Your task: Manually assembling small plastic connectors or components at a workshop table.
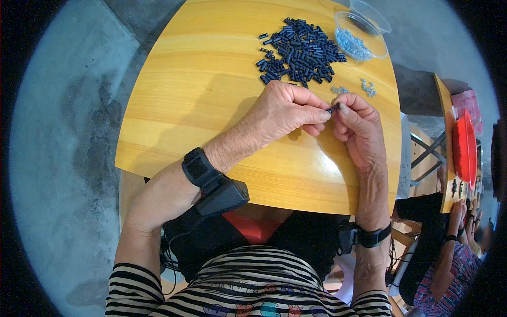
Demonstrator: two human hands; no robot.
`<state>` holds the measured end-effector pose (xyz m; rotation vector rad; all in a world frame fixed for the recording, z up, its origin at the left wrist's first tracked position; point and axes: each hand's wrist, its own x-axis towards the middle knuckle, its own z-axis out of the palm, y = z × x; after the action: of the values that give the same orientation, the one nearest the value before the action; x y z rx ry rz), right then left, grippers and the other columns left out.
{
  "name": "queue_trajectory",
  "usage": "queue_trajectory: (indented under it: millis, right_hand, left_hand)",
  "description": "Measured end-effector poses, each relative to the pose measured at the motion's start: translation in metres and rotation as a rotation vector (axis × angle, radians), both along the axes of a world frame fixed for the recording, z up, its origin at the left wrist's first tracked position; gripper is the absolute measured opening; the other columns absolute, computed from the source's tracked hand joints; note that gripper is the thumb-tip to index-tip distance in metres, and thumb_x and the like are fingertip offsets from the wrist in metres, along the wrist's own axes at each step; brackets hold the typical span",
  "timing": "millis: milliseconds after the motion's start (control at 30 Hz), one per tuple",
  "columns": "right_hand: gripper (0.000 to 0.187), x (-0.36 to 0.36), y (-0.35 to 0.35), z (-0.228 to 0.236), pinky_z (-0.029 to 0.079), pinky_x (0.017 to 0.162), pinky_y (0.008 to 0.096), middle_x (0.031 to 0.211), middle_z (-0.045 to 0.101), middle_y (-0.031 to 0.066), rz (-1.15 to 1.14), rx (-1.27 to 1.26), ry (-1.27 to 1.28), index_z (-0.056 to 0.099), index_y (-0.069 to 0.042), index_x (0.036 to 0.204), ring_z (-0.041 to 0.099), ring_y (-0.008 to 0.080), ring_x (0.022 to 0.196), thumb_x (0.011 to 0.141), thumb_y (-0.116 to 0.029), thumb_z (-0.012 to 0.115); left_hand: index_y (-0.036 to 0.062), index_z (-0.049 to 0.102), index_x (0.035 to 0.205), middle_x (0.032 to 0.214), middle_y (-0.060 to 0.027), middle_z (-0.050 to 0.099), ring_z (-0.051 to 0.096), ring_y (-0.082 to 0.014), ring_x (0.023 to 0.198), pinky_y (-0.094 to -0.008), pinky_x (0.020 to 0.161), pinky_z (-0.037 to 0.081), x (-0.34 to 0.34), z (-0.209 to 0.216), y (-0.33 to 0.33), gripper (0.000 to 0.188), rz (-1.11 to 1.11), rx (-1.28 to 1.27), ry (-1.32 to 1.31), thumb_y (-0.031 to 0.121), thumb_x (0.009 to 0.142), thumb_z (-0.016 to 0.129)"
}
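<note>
The yellow wood-grain worktop (179,113) carries a heap of short black tubes (303,50); nearer, the left hand (290,108) and right hand (362,127) pinch a small dark piece (332,109) between their fingers.

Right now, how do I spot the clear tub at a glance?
Find the yellow table, then its far right side. Just right of the pile of dark tubes sits the clear tub. Unlike the two small loose heaps nearby, it holds its pale bits inside round, see-through walls.
</note>
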<state>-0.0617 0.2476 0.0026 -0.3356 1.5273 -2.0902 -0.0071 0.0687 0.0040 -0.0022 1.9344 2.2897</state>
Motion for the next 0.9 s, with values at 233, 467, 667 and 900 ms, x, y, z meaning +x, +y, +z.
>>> queue_trajectory:
  millis: [233, 467, 667, 900]
  right_hand:
    - [0.01, 0.0001, 0.0002, 0.0024, 0.028, 0.044, 0.018, 0.064, 0.052, -0.0041, 0.007, 0.0, 0.008, 0.061, -0.006, 0.088, 0.041, 0.0036, 0.051, 0.084, -0.015, 0.063]
    - [0.009, -0.0003, 0.0009, 0.0014, 0.029, 0.044, 0.0178, 0.063, 0.052, -0.0046, -0.003, 0.035, 0.025, 0.061, -0.006, 0.088, 0.041, 0.0034, 0.051, 0.083, -0.014, 0.063]
    - [0.01, -0.0008, 0.0012, 0.0013, 0.028, 0.045, 0.0179, 0.066, 0.054, -0.0042, 0.005, 0.002, 0.005, 0.061, -0.005, 0.088, 0.041, 0.0038, 0.051, 0.083, -0.014, 0.064]
    - [0.01, -0.0012, 0.0008, 0.0014, 0.027, 0.045, 0.0187, 0.066, 0.053, -0.0038, 0.021, -0.002, 0.016, 0.061, -0.005, 0.087, 0.04, 0.004, 0.051, 0.082, -0.013, 0.064]
  left_hand:
    - [-0.0028, 0.065, 0.096, 0.076, -0.0116, 0.067, 0.065, -0.0135, 0.064, -0.0224, 0.06, 0.053, -0.0003, 0.0005, -0.0017, 0.023, -0.003, 0.007, -0.038, 0.017, 0.083, 0.064]
    - [-0.0021, 0.065, 0.095, 0.075, -0.011, 0.066, 0.064, -0.0133, 0.063, -0.0228, 0.061, 0.053, 0.0002, 0.0018, -0.0017, 0.027, 0.009, -0.017, -0.044, 0.023, 0.084, 0.064]
    - [-0.0025, 0.065, 0.094, 0.074, -0.011, 0.066, 0.064, -0.0139, 0.063, -0.023, 0.061, 0.053, -0.0015, -0.0023, -0.0024, 0.032, -0.011, 0.015, -0.05, 0.029, 0.086, 0.062]
    - [-0.0045, 0.064, 0.091, 0.073, -0.0109, 0.065, 0.063, -0.0139, 0.061, -0.0231, 0.058, 0.053, -0.0011, 0.0004, -0.0022, 0.041, -0.006, -0.01, -0.056, 0.036, 0.086, 0.06]
